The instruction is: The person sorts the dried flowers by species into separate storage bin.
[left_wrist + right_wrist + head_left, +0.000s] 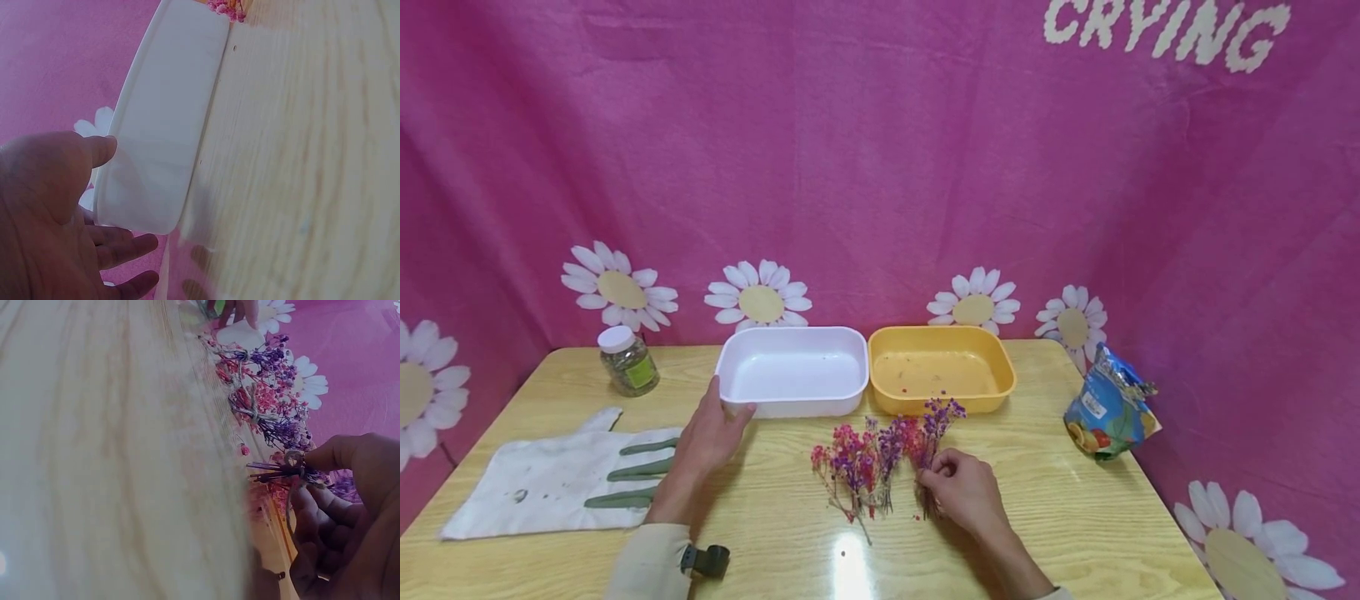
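My right hand [966,492] pinches a small bunch of dried flowers [942,417] by its stems, thumb against fingers. Twine is tied round those dark stems [269,472] in the right wrist view, and its purple heads stand up towards the yellow tub. Left of it on the table are more pink and purple dried bunches [852,458], also bound with twine. At the white tub [805,407], my left hand [709,433] touches the near left corner. The left wrist view shows the thumb [103,150] at the rim and the other fingers spread beside the corner.
A yellow tub [940,403] with small bits inside stands right of the white one. At left are a lidded jar [631,362] and a white cloth piece with green strips [550,483]. A blue snack bag [1105,408] stands at the right edge, and a pink curtain hangs behind.
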